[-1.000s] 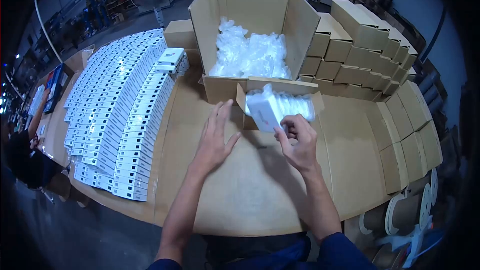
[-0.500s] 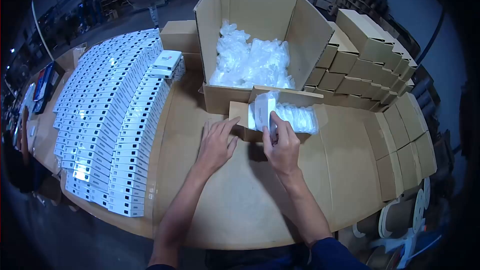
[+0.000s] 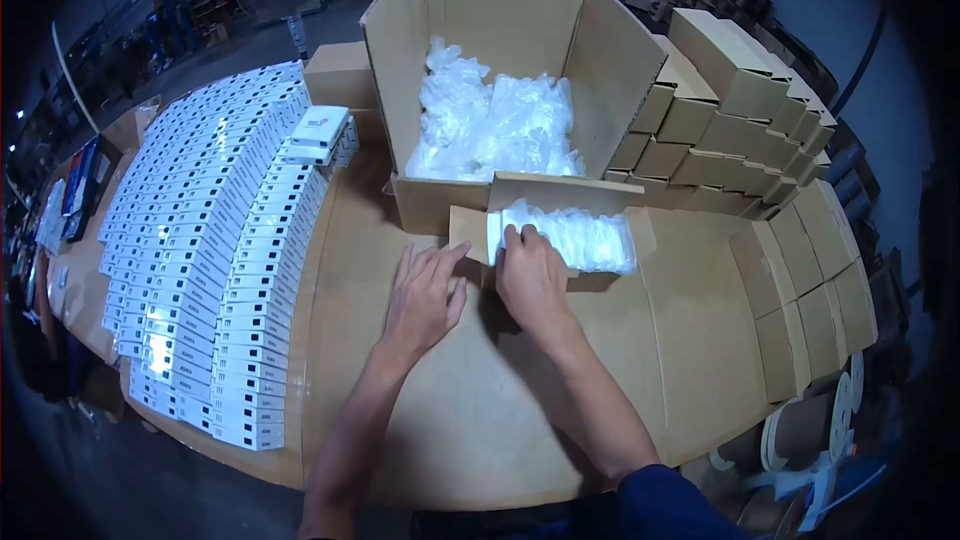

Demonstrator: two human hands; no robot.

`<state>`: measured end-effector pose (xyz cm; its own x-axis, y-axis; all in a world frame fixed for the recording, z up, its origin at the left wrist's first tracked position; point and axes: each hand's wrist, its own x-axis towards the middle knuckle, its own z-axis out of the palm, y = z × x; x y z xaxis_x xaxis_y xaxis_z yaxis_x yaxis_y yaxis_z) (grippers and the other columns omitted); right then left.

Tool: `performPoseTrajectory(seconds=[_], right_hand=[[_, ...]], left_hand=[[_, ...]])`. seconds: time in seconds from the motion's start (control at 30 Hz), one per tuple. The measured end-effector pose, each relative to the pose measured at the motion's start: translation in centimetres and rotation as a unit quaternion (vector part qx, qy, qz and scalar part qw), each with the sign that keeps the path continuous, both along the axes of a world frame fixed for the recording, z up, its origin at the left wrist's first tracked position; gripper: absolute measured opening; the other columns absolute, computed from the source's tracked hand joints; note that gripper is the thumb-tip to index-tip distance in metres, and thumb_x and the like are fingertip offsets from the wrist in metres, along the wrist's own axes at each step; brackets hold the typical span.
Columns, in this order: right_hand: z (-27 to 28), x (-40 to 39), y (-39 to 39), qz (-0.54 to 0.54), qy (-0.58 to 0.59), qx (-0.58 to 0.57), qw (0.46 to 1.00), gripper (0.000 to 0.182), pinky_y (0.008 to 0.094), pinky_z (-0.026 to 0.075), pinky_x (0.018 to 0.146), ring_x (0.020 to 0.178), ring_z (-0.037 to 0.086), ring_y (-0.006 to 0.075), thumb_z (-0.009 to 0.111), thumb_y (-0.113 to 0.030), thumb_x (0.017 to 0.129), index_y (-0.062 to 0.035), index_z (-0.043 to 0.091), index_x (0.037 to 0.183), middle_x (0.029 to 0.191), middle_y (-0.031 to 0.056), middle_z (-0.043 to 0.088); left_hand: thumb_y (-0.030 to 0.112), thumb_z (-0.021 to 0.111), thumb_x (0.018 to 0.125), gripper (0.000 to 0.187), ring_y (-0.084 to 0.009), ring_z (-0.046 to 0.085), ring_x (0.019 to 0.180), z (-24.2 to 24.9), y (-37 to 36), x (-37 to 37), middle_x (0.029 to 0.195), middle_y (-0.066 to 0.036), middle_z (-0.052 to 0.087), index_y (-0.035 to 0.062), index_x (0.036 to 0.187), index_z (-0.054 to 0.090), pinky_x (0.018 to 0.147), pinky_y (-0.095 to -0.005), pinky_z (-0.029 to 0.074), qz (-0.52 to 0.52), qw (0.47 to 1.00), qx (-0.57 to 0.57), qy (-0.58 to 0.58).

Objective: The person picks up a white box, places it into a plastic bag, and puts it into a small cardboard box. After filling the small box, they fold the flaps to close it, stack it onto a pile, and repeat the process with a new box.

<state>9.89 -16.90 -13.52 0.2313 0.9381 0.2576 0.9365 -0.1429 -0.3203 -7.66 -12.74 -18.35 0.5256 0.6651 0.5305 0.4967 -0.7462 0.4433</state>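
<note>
A second ago a white rectangular packet in clear film was held up above the small open brown cardboard carton (image 3: 470,232); half a second ago it was stood on edge at the carton's left end; now it is pressed down into the row of film-wrapped white packets (image 3: 570,237) inside that carton, so the carton appears to be nearly filled. The right hand (image 3: 532,278) is laid over the carton's near left edge, fingers bent and spread narrowly on the leftmost packet, pressing rather than gripping. The left hand (image 3: 422,295) is laid flat and open just left of the carton, its fingertips touching the left flap, which is steadied. The packets are glossy, crinkled and soft-edged; the carton is matt, stiff and sharp-cornered. Directly behind the carton a large open corrugated cardboard box (image 3: 500,30) is seen, heaped with more shiny plastic-wrapped packets. To the carton's right, closed plain brown cartons (image 3: 740,80) are stacked in stepped rows. To its left, slim white printed boxes (image 3: 210,240) are laid in overlapping rows. All of it is carried on the bench (image 3: 480,410), which is covered with flat, smooth cardboard sheet.
</note>
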Motion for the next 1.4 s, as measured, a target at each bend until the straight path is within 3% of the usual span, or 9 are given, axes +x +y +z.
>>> performPoseTrajectory(seconds=[0.07,0.1,0.4,0.57,0.7,1.0,1.17,1.23,1.4], right_hand=[[0.5,-0.5,-1.0,0.012,-0.045,0.044,0.998,0.036,0.0646,0.044,0.101,0.127,0.055,0.0445,0.069,-0.02,0.091,0.0066,0.065,0.114,0.129,0.025,0.059],[-0.8,0.1,-1.1,0.031,-0.037,0.044,0.998,0.053,0.07,0.024,0.114,0.147,0.032,0.0421,0.063,-0.035,0.097,0.0064,0.062,0.13,0.148,0.023,0.049],[-3.8,0.7,-2.4,0.061,-0.109,0.021,0.992,0.083,0.0715,0.005,0.121,0.156,0.021,0.0399,0.047,-0.059,0.102,0.005,0.038,0.154,0.164,0.0213,0.034],[-1.8,3.0,-6.6,0.031,0.061,0.216,0.974,0.064,0.0622,0.027,0.117,0.137,0.046,0.0406,0.067,-0.04,0.096,0.004,0.051,0.14,0.143,0.0216,0.054],[-3.1,9.3,-8.0,-0.285,0.321,0.342,0.836,0.044,0.0467,0.047,0.095,0.103,0.059,0.0294,0.076,-0.023,0.091,0.0023,0.053,0.119,0.111,0.0186,0.061],[-3.0,17.1,-4.9,-0.132,0.25,0.147,0.948,0.038,0.0578,0.047,0.094,0.103,0.063,0.0546,0.047,-0.029,0.104,0.005,0.062,0.109,0.1,0.0345,0.068],[-2.0,16.5,-9.3,-0.071,0.213,0.107,0.969,0.035,0.0593,0.047,0.092,0.103,0.063,0.0548,0.045,-0.023,0.104,0.0061,0.063,0.109,0.103,0.0355,0.067],[-1.1,16.1,-11.4,-0.052,0.224,0.089,0.969,0.035,0.058,0.049,0.089,0.1,0.065,0.0534,0.046,-0.023,0.104,0.0061,0.063,0.109,0.101,0.0348,0.067],[-2.8,16.0,-15.6,-0.021,0.337,0.053,0.94,0.033,0.0501,0.052,0.08,0.088,0.068,0.0479,0.047,-0.023,0.105,0.0063,0.064,0.104,0.093,0.0321,0.068]], left_hand=[[0.009,0.071,0.089,0.052,-0.0317,0.061,0.117,0.5,-0.2,-0.1,0.119,-0.013,0.066,0.0081,0.139,0.057,0.116,-0.0595,0.037,-0.001,1.0,-0.001,-0.007],[0.008,0.071,0.088,0.051,-0.0329,0.061,0.117,0.8,-0.3,-0.1,0.12,-0.014,0.066,0.0078,0.137,0.058,0.116,-0.059,0.037,-0.002,1.0,-0.009,-0.011],[0.01,0.07,0.091,0.049,-0.0345,0.062,0.114,0.7,-0.5,0.8,0.118,-0.017,0.066,0.0043,0.137,0.056,0.114,-0.0566,0.039,0.005,0.999,-0.028,-0.037],[0.011,0.069,0.096,0.044,-0.0267,0.067,0.108,2.1,-2.3,2.5,0.119,-0.019,0.065,-0.0006,0.135,0.054,0.097,-0.0431,0.053,0.029,0.946,-0.205,-0.251],[0.013,0.07,0.098,0.035,-0.021,0.069,0.097,2.1,-2.3,4.0,0.11,-0.016,0.066,-0.0043,0.124,0.054,0.087,-0.0346,0.058,0.064,0.911,-0.287,-0.288],[0.023,0.061,0.099,0.036,-0.0456,0.069,0.088,0.4,0.1,5.9,0.094,-0.03,0.07,-0.013,0.095,0.063,0.081,-0.0496,0.053,0.153,0.96,-0.212,-0.097],[0.02,0.062,0.097,0.032,-0.0301,0.074,0.083,0.8,-3.3,3.7,0.093,-0.022,0.07,-0.0059,0.115,0.057,0.064,-0.0405,0.058,0.118,0.935,-0.293,-0.161],[0.013,0.065,0.094,0.057,-0.022,0.073,0.096,1.9,-4.3,2.2,0.106,-0.016,0.068,0.0016,0.144,0.04,0.056,-0.033,0.059,0.083,0.912,-0.365,-0.169],[0.02,0.075,0.091,0.044,-0.0159,0.07,0.088,4.3,-1.7,-0.4,0.103,-0.013,0.071,0.0033,0.131,0.064,0.074,-0.028,0.057,-0.02,0.966,-0.256,0.014]])
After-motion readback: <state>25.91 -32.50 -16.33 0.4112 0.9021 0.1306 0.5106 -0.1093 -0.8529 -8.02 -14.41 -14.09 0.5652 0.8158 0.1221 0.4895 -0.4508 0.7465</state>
